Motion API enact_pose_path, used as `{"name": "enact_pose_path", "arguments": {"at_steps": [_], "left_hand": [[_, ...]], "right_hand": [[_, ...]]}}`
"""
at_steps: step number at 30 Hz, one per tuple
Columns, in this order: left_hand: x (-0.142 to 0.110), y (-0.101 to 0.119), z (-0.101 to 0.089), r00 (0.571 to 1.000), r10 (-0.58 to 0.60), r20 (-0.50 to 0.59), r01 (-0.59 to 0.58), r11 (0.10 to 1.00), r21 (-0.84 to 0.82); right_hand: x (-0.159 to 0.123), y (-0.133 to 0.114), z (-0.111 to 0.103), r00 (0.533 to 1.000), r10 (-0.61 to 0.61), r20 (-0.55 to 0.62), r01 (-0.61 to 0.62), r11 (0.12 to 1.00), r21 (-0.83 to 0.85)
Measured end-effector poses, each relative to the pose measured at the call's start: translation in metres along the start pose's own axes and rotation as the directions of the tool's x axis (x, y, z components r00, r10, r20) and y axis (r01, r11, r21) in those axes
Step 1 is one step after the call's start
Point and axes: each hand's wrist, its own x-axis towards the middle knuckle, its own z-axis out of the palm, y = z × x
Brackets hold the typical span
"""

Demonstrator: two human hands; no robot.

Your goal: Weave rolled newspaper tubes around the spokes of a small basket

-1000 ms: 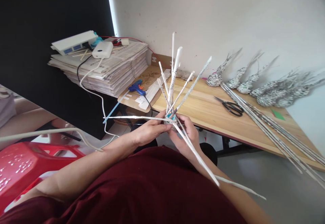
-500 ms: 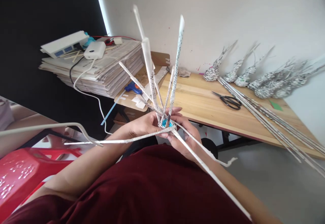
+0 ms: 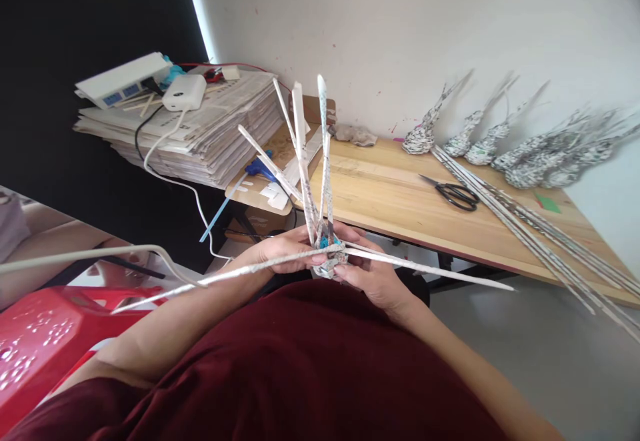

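Between my two hands is a small woven paper basket (image 3: 326,269), made of rolled newspaper, with something blue inside its mouth. Several paper tubes (image 3: 304,161) rise from it, leaning away from me. My left hand (image 3: 287,249) wraps its left side, and a long paper strip (image 3: 220,278) runs from the rim out past my left forearm. My right hand (image 3: 370,275) grips the right side, thumb on the weave at the front. Another white tube (image 3: 435,269) sticks out to the right over my right hand. Some fingers are hidden behind the basket.
On the wooden table (image 3: 380,187) lie black scissors (image 3: 455,195) and long paper tubes (image 3: 530,227). Several finished woven pieces (image 3: 423,135) lean by the wall. Stacked newspapers (image 3: 200,134), a power bank (image 3: 185,92) and a blue glue gun (image 3: 260,167) are at left, above a red stool (image 3: 45,334).
The basket has been turned and tipped, showing more of its front wall. The tubes lean lower and closer together, and the right-hand tube has swung up from pointing toward me to pointing right.
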Motion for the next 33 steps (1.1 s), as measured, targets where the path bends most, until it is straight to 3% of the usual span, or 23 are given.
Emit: {"name": "enact_pose_path", "arguments": {"at_steps": [4,8,10,13,16,18,20,23,27,29,33], "left_hand": [[-0.001,-0.002,0.005,0.995,-0.003,-0.103,-0.007,0.996,-0.093],[-0.001,-0.005,0.003,0.992,0.007,-0.123,-0.024,0.991,-0.132],[-0.001,-0.008,0.0,0.992,0.012,-0.126,-0.03,0.989,-0.142],[-0.002,-0.01,-0.004,0.988,0.038,-0.149,-0.058,0.989,-0.133],[-0.004,-0.009,-0.004,0.982,0.064,-0.18,-0.083,0.991,-0.101],[-0.005,-0.007,-0.003,0.977,0.072,-0.202,-0.09,0.993,-0.078],[-0.005,-0.006,-0.002,0.971,0.083,-0.223,-0.098,0.994,-0.054],[-0.004,-0.009,-0.003,0.967,0.111,-0.228,-0.11,0.994,0.018],[-0.005,-0.015,-0.006,0.97,0.113,-0.217,-0.09,0.99,0.113],[-0.006,-0.016,-0.006,0.966,0.115,-0.232,-0.09,0.989,0.116],[-0.007,-0.016,-0.004,0.959,0.124,-0.256,-0.104,0.99,0.091]], "right_hand": [[0.0,0.002,0.003,0.996,0.061,-0.062,-0.058,0.997,0.048],[0.002,0.004,0.003,0.991,0.079,-0.107,-0.077,0.997,0.021],[0.002,0.008,0.0,0.993,0.04,-0.111,-0.045,0.998,-0.045],[-0.002,0.012,-0.006,0.985,-0.07,-0.156,0.023,0.959,-0.281],[-0.013,0.008,-0.009,0.963,-0.176,-0.205,0.036,0.834,-0.551],[-0.02,0.0,-0.008,0.951,-0.264,-0.162,0.084,0.723,-0.686],[-0.025,-0.01,-0.005,0.911,-0.409,-0.049,0.223,0.59,-0.776],[-0.022,-0.024,0.001,0.798,-0.579,0.165,0.42,0.339,-0.842],[-0.007,-0.03,0.007,0.768,-0.533,0.355,0.467,0.087,-0.88],[-0.003,-0.029,0.009,0.756,-0.536,0.376,0.475,0.052,-0.879],[-0.005,-0.027,0.01,0.717,-0.595,0.363,0.528,0.123,-0.84]]}}
